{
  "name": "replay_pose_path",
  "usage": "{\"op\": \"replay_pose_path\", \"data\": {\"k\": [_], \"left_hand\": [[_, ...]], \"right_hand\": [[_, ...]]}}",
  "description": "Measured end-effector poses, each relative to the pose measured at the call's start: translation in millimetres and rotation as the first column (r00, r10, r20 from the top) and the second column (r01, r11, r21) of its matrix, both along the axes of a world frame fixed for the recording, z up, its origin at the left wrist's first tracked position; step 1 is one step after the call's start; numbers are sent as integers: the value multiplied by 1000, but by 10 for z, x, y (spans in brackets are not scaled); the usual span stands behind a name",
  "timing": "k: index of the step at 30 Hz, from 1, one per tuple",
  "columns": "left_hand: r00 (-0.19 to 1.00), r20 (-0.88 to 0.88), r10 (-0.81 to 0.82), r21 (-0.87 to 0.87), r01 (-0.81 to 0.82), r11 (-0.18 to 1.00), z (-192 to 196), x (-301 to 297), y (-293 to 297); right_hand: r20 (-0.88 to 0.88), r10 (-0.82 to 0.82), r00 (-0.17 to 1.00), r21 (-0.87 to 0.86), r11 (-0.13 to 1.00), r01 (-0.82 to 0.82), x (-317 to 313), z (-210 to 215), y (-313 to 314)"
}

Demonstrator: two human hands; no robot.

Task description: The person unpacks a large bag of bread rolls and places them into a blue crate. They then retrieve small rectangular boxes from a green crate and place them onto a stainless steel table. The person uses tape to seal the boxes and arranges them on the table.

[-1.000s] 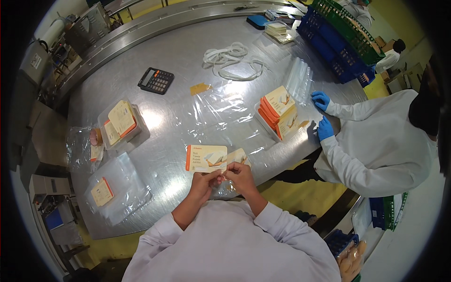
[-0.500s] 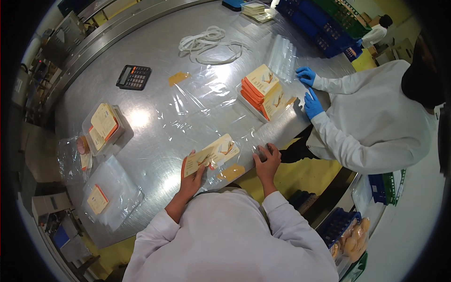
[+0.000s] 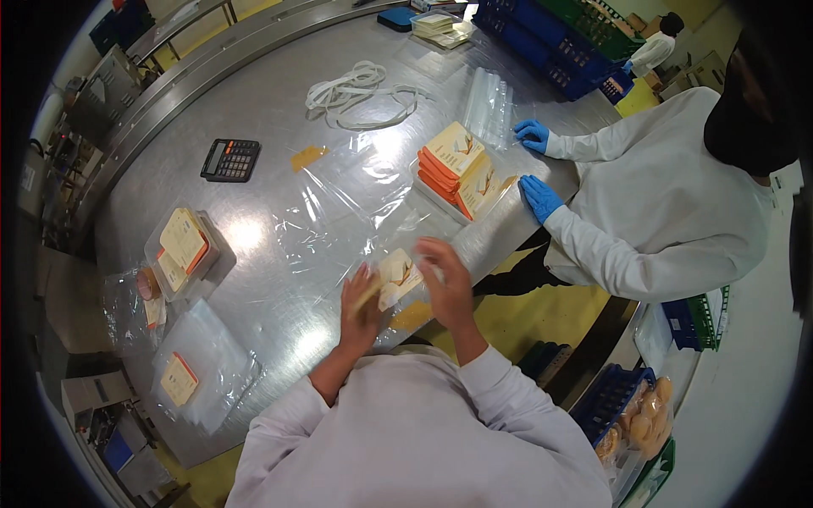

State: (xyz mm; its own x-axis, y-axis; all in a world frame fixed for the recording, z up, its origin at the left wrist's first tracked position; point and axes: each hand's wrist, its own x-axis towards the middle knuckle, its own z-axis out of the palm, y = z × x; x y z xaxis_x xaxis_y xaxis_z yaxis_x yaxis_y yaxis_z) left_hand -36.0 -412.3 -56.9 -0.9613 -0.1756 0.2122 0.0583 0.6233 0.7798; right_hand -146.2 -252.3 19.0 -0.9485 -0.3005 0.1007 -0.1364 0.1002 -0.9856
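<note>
Between my hands is a cream printed cardboard sleeve (image 3: 398, 273). My left hand (image 3: 360, 315) holds its left part, which is folded up and seen nearly edge-on. My right hand (image 3: 450, 292) is raised beside the sleeve's right side, its fingers apart and slightly blurred; whether the thumb touches the card is hard to see. Under them lies clear plastic film (image 3: 339, 212), with an orange-yellow patch (image 3: 411, 316) near the table edge. Further right, a clear tub (image 3: 440, 203) holds a stack of orange-and-cream sleeves (image 3: 457, 161).
A co-worker's blue-gloved hands (image 3: 540, 196) rest at the table's right edge by clear bags (image 3: 489, 106). A calculator (image 3: 230, 161), white strapping (image 3: 360, 95), a tub of cards (image 3: 182, 241) and flat bags (image 3: 207, 372) lie on the steel table. Blue crates (image 3: 550, 51) stand at the back right.
My right hand has moved up and left to the sleeve. The sleeve, flat and spread before, is now bent up at its left part. The co-worker's hands stay near the edge.
</note>
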Motion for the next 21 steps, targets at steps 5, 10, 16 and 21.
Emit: {"op": "replay_pose_path", "data": {"k": [5,10,16,21], "left_hand": [[928,221,301,589,-373,717,239,20,-63],[947,222,233,516,-316,796,342,38,-80],[998,30,-57,228,49,972,-15,-40,35],[923,60,-380,386,329,862,236,-11,-30]], "right_hand": [[-419,32,908,620,741,260,338,-774,614],[-379,34,925,681,687,254,416,-751,670],[-240,-189,952,538,791,293,217,-991,849],[-125,-498,858,323,797,510,-58,-990,847]]}}
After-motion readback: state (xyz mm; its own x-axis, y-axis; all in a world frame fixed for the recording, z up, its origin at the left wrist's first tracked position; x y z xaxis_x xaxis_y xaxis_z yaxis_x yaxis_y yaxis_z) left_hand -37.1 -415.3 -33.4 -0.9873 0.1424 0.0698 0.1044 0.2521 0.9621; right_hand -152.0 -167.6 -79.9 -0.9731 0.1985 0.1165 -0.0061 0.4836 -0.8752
